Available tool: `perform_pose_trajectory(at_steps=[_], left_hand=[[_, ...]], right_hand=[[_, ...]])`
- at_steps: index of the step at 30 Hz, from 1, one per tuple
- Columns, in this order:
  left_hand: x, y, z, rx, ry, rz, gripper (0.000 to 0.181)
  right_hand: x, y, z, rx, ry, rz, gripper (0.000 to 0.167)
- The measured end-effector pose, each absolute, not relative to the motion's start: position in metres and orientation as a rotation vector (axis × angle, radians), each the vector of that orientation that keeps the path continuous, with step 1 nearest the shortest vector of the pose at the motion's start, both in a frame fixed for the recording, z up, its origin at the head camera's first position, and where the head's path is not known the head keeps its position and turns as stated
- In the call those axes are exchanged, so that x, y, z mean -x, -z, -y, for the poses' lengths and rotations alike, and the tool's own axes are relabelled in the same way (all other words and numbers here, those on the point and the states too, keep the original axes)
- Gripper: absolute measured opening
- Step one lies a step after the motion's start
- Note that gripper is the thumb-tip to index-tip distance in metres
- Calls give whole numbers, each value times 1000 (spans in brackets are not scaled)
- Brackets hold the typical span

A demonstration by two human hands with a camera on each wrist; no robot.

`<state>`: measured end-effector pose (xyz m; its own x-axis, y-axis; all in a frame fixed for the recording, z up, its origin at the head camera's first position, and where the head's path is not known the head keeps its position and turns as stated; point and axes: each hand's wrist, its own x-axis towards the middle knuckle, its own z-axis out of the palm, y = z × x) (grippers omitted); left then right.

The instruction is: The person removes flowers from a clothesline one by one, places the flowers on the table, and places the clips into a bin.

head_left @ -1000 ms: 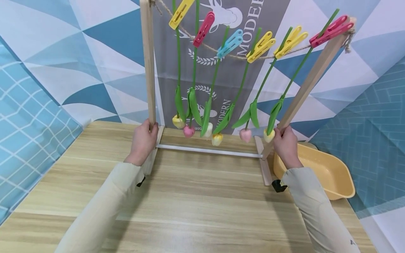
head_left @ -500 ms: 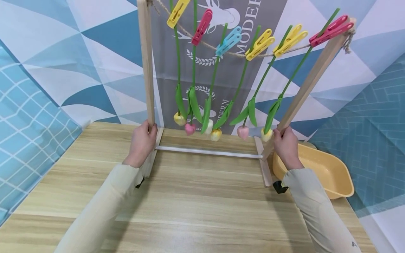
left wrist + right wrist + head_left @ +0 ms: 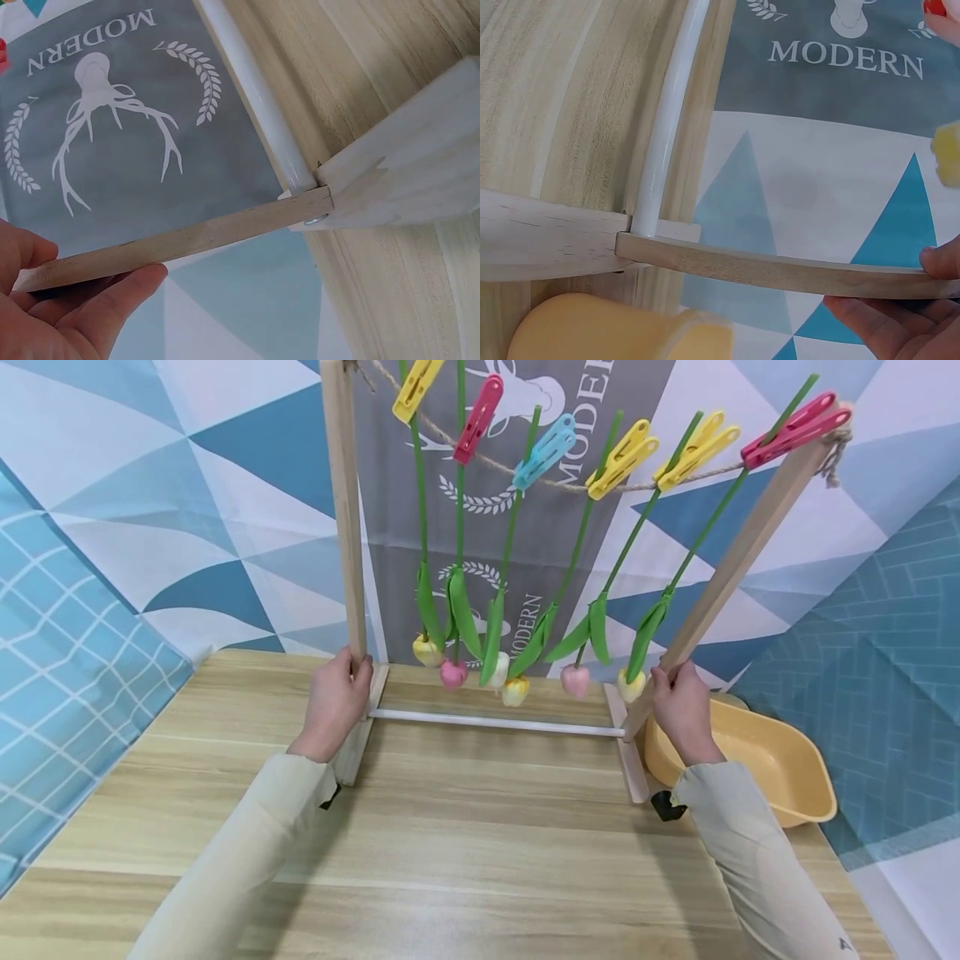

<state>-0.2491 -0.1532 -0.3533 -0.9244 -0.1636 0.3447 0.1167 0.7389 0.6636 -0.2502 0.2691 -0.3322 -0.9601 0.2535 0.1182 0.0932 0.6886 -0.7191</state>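
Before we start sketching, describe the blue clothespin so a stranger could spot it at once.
At the back of the table is a wooden frame with twine strung across it. Third from the left on that twine, in the head view, is the blue clothespin, between a red clothespin and a yellow one; no other in the row is blue.

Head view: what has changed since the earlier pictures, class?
The right post has shifted slightly rightward in frame at its top; the tulips have swayed slightly. Nothing was released: the left hand keeps its grip on the left post, the right hand on the right.
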Motion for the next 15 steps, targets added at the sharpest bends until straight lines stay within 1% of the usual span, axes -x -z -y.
perform_pose_trajectory(at_steps=[4, 15], left_hand=[[248, 353, 153, -34, 1019, 2549, 28], [242, 355, 153, -20, 1026, 2549, 28]], right_hand=[[247, 331, -270, 268, -1125, 2696, 50], [240, 333, -274, 230, -1050, 2692, 47]])
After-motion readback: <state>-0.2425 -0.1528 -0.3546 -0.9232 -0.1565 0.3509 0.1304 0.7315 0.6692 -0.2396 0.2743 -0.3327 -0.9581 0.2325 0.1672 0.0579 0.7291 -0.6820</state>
